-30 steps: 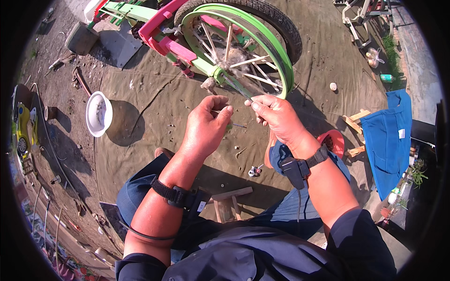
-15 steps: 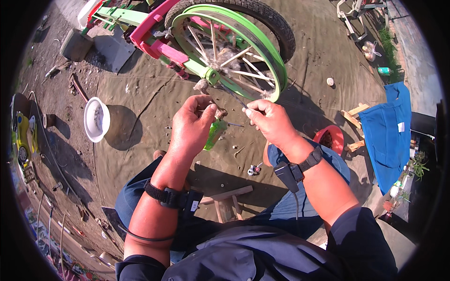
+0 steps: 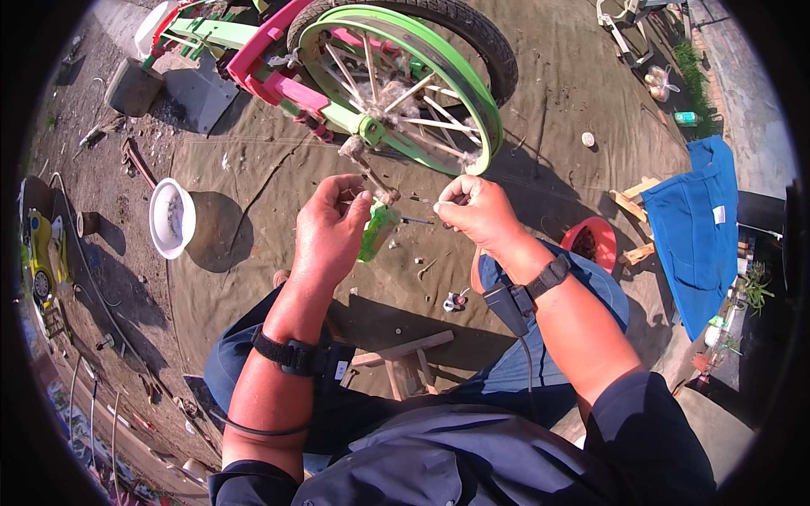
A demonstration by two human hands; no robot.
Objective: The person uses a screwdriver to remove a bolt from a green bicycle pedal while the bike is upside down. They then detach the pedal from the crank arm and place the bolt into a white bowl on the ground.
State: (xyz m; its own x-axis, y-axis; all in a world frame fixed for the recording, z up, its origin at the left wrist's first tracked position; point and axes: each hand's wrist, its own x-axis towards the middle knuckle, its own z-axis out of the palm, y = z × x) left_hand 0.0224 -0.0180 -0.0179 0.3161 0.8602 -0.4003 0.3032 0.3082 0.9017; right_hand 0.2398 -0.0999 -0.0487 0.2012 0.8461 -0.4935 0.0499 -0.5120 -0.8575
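Since the earlier frames the two hands have drawn farther apart, the right hand (image 3: 483,215) has come away from the wheel hub, and a translucent green plastic piece (image 3: 371,240) now shows beside the left hand (image 3: 329,228). The right hand's grip is closed, thumb against curled fingers, on a thin greyish sliver (image 3: 421,200) that pokes out to the left; its kind is too small to tell. The left hand's grip is curled with thumb near forefinger, and whether anything sits inside it cannot be told.

Between the hands, nearer the left one, is a knobbly brown stick (image 3: 369,173) with a thicker near end; the green piece is just on its near side. A thin dark rod (image 3: 418,221) lies near the right hand's fingertips, over a brown ground cloth (image 3: 557,84).

Just beyond the hands stands a spoked wheel with a bright green rim (image 3: 494,118), pale fluffy tufts (image 3: 395,94) caught among its spokes, and a black treaded tyre (image 3: 504,63) behind it. A pink metal frame (image 3: 295,93) joins it from the far left.

Farther out, a white round bowl (image 3: 171,246) is at left, a red bowl (image 3: 609,232) and a blue cloth (image 3: 696,236) at right.
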